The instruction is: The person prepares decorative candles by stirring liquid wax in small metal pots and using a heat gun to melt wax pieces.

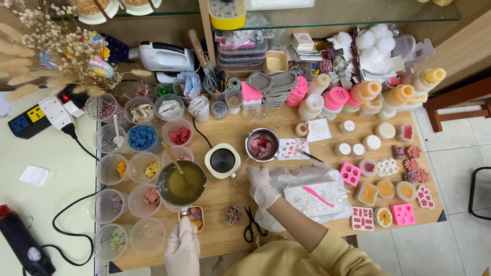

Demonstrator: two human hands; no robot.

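Wax melted in the pot, moulds not yet filled

Near, the left hand (182,248) has its grip clenched on the handle of the pot (181,185) of yellow liquid with a stirrer in it; the right hand (262,186), grip released, rests on the plastic sheet (302,176); farther, the small pan (262,144) holds pink pieces, seemingly unmelted; right, pink moulds (403,213) lie on the tabletop (225,197).

Two gloved hands (263,186), one scissors (250,225)
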